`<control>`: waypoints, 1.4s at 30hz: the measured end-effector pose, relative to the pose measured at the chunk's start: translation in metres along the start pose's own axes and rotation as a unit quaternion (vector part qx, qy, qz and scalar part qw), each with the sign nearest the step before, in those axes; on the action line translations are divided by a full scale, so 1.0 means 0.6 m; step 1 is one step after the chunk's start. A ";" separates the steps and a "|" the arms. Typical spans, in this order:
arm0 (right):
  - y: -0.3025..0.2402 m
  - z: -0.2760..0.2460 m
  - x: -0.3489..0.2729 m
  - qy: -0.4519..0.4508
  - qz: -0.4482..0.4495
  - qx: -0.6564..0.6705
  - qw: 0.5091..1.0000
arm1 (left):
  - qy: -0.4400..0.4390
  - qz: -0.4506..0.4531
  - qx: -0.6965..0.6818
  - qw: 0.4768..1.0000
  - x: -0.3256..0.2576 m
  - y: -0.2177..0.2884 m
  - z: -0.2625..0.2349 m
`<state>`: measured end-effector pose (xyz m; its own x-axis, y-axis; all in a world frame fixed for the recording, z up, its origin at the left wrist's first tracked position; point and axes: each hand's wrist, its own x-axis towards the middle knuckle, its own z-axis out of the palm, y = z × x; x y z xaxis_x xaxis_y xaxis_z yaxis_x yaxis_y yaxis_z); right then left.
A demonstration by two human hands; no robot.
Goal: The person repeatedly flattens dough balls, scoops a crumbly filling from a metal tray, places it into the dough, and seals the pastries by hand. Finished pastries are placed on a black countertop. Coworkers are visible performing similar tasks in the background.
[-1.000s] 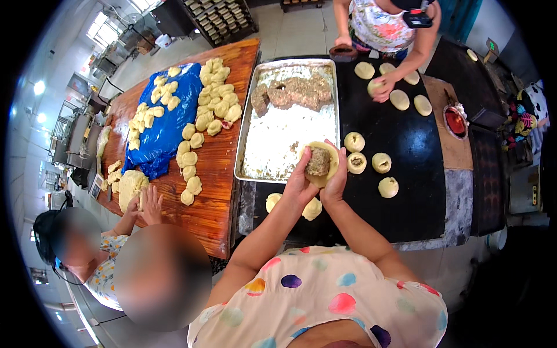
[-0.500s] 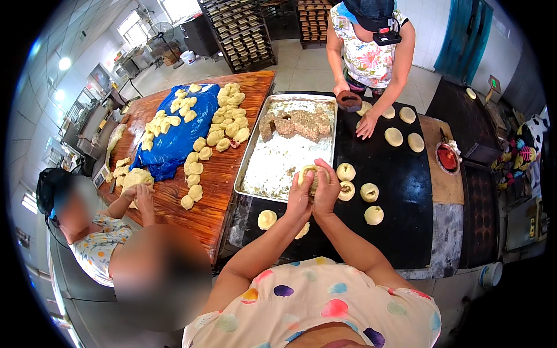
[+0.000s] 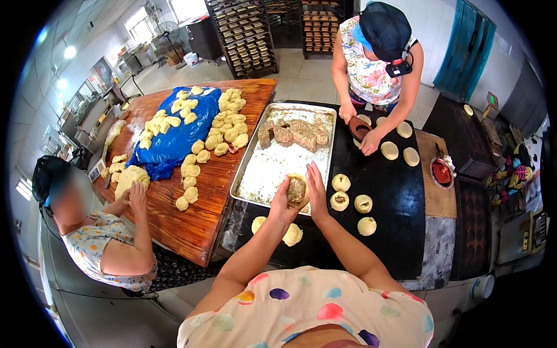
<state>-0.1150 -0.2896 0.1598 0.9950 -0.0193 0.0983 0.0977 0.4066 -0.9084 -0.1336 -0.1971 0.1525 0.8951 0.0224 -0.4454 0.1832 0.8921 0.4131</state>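
My left hand [image 3: 282,206] cradles an open dough round [image 3: 297,190] with brownish, crumbly filling showing in its middle. Beside it, my right hand [image 3: 316,194] is held upright with fingers stretched out; whether it touches the dough I cannot tell. Both hands are over the near right corner of a metal tray [image 3: 301,107], which holds white powder and a ridge of brown filling [image 3: 301,133]. Right of my hands, several filled dough rounds [image 3: 364,203] sit on the black tabletop [image 3: 394,243]. Pale dough lumps [image 3: 292,234] lie close to my left forearm.
Across the table, a co-worker [image 3: 377,64] holds a hollow brown tool [image 3: 360,127] among flat dough discs [image 3: 389,151]. At left, another person [image 3: 110,238] handles dough on a wooden table [image 3: 203,232] with blue plastic [image 3: 168,133]. A red-filled bowl [image 3: 442,172] stands right.
My hands were cupped together around the dough; the right has drawn apart and straightened, exposing the filling. The co-worker opposite has moved the brown tool down among the discs.
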 end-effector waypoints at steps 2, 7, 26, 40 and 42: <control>0.014 -0.015 0.009 -0.034 0.069 -0.042 0.996 | -0.016 0.000 0.016 1.000 0.000 -0.010 0.008; 0.054 -0.006 -0.012 0.036 0.004 -0.179 0.983 | 0.020 0.088 0.121 0.989 -0.004 -0.033 -0.009; 0.011 0.017 0.015 0.032 -0.012 -0.033 0.999 | -0.039 -0.015 0.270 0.962 -0.004 0.051 0.031; 0.019 0.052 -0.008 -0.077 -0.144 -0.191 0.968 | -0.060 0.065 0.070 0.994 0.004 0.044 -0.023; -0.004 0.041 -0.002 -0.117 -0.110 -0.059 0.985 | -0.076 0.003 0.032 0.997 -0.005 0.062 -0.024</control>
<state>-0.1171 -0.2683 0.1718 0.9184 0.1222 0.3764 0.3257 0.3066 -0.8944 -0.1353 -0.1575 0.1578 0.9469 -0.0454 -0.3184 0.1985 0.8615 0.4673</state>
